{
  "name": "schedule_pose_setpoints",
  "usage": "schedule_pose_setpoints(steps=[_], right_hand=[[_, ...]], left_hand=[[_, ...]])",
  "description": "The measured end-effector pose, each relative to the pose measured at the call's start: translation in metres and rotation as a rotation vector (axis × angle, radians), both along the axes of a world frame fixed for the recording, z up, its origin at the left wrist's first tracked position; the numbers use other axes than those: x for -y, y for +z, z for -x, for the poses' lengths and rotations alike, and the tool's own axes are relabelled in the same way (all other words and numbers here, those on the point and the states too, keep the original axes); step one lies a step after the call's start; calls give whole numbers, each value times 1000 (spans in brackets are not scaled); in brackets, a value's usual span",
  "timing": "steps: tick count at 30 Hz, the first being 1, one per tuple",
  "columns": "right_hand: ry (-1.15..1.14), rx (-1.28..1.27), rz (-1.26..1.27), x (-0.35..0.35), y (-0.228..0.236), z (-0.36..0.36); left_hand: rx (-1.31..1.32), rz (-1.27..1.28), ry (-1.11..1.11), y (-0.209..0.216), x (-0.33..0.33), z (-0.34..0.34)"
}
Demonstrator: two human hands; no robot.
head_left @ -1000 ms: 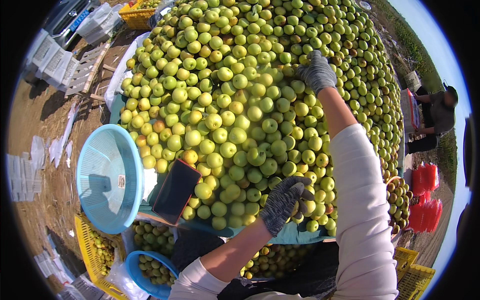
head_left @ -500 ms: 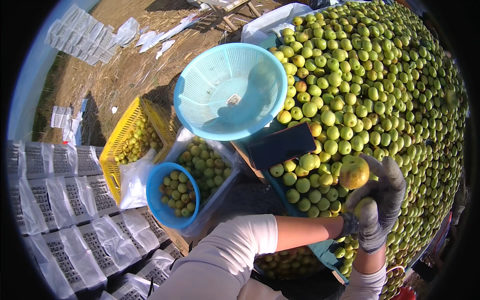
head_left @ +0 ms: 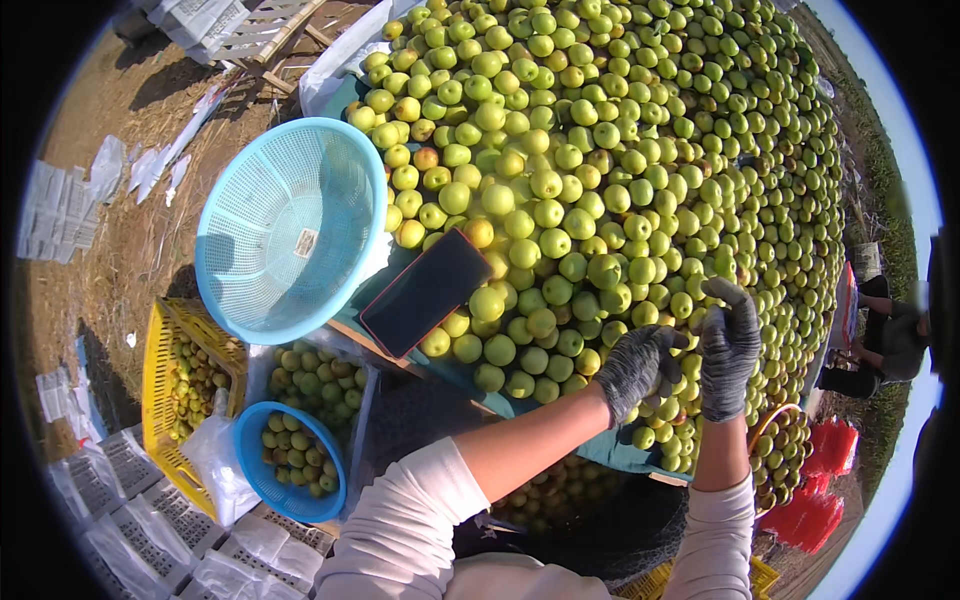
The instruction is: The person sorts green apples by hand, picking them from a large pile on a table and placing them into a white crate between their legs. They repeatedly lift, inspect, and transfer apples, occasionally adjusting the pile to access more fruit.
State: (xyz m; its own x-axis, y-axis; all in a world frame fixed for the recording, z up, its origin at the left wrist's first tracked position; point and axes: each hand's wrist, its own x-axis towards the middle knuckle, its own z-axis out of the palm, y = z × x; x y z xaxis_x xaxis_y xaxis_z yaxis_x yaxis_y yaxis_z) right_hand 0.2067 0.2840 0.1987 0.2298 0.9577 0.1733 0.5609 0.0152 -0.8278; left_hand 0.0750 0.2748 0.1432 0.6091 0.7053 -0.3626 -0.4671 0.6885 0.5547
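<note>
Both my hands wear grey gloves and hover over the near edge of a big heap of small green, apple-like fruit (head_left: 550, 213). My left hand (head_left: 640, 372) has its fingers curled inward toward the right hand; whether a fruit is inside is hidden. Just right of it, my right hand (head_left: 730, 350) is raised with bent fingers apart, and no fruit shows between them. A narrow gap separates the two hands. Left of them, a dark phone (head_left: 426, 293) rests on the fruit at the heap's edge.
A light-blue perforated basin (head_left: 290, 220) stands left of the phone. Below it are a smaller blue basin (head_left: 338, 497) of fruit and a yellow crate (head_left: 157, 385). White-lined crates (head_left: 165, 530) stand lower left. Red bags (head_left: 808, 515) and another person (head_left: 900, 345) are at right.
The view has swung to the right. My hands have drawn apart, and the yellow-brown fruit held up between them no longer shows there.
</note>
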Motion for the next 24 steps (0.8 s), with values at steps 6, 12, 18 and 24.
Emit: schedule_pose_setpoints(steps=[6, 12, 18, 24], right_hand=[[-71, 834, 61, -25, -17, -61], [412, 785, -103, -96, -23, 26], [510, 1170, 393, -169, -32, 80], [455, 1293, 588, -158, -18, 34]], left_hand=[[64, 26, -120, 6, 1, 10], [-115, -85, -213, -27, 7, -9], [-158, -105, -208, -58, 11, -22], [46, 8, -108, -32, 11, -8]])
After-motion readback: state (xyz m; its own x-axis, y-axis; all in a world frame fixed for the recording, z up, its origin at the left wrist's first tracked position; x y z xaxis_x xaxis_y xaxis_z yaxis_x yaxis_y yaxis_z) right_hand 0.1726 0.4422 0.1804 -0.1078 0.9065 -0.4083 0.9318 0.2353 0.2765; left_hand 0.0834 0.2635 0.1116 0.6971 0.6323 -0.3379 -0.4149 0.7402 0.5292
